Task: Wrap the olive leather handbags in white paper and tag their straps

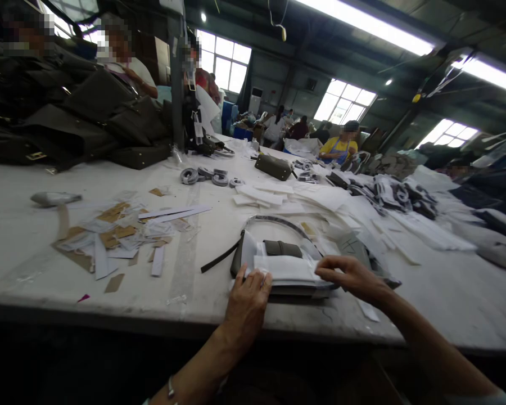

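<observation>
An olive-grey handbag (307, 291) lies on the table close in front of me. Its wrapped handle (274, 218) arches away from me, and a dark strap (220, 259) sticks out to the left. A white wrapping sheet (287, 269) covers most of the bag's front, leaving a grey flap (283, 248) showing above it. My left hand (248, 295) rests on the sheet's left end with its fingers laid out. At the other end, my right hand (349, 274) has thumb and fingers pinched at the sheet's right edge.
Paper and brown card scraps (118, 233) lie to the left. Wrapped strap coils (206, 176) and another olive bag (274, 167) are farther back. White sheets (320, 197) spread behind the handbag. Dark bags (88, 124) are heaped at far left; a co-worker in yellow (339, 147) sits beyond.
</observation>
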`<action>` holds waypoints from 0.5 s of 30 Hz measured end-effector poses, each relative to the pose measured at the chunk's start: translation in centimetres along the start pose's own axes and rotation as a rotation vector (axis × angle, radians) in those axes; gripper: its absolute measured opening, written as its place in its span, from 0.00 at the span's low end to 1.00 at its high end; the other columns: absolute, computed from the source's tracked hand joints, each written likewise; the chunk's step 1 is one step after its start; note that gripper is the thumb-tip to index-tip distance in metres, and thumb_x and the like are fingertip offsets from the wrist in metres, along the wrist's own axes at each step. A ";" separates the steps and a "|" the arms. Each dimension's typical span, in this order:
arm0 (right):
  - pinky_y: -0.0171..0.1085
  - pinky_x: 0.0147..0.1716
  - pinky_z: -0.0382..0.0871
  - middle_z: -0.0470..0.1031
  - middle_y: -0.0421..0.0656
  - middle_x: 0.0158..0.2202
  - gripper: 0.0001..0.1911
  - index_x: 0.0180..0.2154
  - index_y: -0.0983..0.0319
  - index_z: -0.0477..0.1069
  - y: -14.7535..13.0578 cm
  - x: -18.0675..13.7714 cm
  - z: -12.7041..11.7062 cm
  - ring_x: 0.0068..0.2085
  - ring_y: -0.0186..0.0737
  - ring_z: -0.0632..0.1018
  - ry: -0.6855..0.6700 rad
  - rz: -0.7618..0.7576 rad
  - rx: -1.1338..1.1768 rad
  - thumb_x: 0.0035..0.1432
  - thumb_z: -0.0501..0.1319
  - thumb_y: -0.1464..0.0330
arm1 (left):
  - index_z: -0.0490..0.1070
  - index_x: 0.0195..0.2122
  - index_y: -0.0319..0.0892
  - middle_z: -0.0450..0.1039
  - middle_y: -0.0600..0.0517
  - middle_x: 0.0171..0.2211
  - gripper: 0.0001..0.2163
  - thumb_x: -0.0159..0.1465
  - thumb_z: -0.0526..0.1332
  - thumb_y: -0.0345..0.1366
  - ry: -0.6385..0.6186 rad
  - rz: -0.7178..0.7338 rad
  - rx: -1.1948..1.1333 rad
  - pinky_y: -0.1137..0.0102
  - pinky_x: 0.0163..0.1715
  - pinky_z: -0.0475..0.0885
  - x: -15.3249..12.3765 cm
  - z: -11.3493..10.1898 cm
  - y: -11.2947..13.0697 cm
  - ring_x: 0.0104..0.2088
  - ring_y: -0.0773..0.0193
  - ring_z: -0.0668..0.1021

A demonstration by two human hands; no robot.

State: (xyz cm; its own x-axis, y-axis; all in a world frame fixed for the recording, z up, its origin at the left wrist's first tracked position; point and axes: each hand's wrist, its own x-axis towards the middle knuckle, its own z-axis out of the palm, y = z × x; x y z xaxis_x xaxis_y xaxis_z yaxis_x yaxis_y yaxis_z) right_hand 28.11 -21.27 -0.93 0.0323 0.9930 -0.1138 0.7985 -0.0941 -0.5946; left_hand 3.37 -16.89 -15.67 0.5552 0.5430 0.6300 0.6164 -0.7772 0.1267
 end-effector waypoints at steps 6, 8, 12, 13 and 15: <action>0.32 0.29 0.61 0.78 0.39 0.28 0.08 0.31 0.60 0.78 -6.8 7.2 4.4 0.28 0.35 0.74 -0.397 -0.364 -0.423 0.56 0.62 0.64 | 0.68 0.53 0.39 0.73 0.46 0.47 0.18 0.65 0.49 0.23 0.003 -0.026 -0.052 0.57 0.62 0.62 0.2 -0.4 0.3 0.48 0.60 0.76; 0.33 0.28 0.59 0.78 0.39 0.26 0.07 0.31 0.59 0.78 -7.3 8.6 4.8 0.28 0.36 0.75 -0.441 -0.408 -0.581 0.54 0.63 0.65 | 0.68 0.54 0.39 0.73 0.46 0.47 0.18 0.66 0.49 0.23 0.007 -0.033 -0.062 0.58 0.63 0.61 0.2 -0.3 0.2 0.49 0.60 0.75; 0.35 0.33 0.61 0.80 0.40 0.29 0.06 0.32 0.57 0.79 -8.3 11.0 5.6 0.32 0.40 0.78 -0.493 -0.429 -0.795 0.53 0.64 0.64 | 0.68 0.55 0.37 0.74 0.44 0.47 0.18 0.66 0.48 0.24 0.058 -0.013 -0.029 0.58 0.63 0.63 0.0 0.2 0.1 0.50 0.59 0.75; 0.36 0.34 0.61 0.81 0.41 0.29 0.06 0.32 0.57 0.79 -8.6 11.6 6.0 0.32 0.41 0.78 -0.522 -0.447 -0.838 0.53 0.64 0.64 | 0.69 0.54 0.37 0.74 0.44 0.47 0.18 0.66 0.48 0.24 0.073 -0.008 -0.024 0.58 0.62 0.63 0.0 0.3 0.0 0.50 0.58 0.75; 0.37 0.35 0.61 0.80 0.42 0.28 0.06 0.31 0.59 0.79 -9.3 12.6 7.0 0.31 0.41 0.78 -0.589 -0.507 -0.936 0.54 0.65 0.65 | 0.70 0.53 0.37 0.74 0.44 0.48 0.18 0.67 0.47 0.25 0.097 -0.007 -0.021 0.58 0.61 0.65 0.0 0.4 0.0 0.51 0.58 0.76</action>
State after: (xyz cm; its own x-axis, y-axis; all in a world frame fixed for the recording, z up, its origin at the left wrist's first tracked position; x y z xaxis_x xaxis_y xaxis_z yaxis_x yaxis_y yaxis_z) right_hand 16.91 -8.43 -2.44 -0.4929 0.6947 -0.5239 0.7745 0.6247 0.0997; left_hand 3.58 -16.75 -15.99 0.4939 0.5159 0.7000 0.6078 -0.7805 0.1464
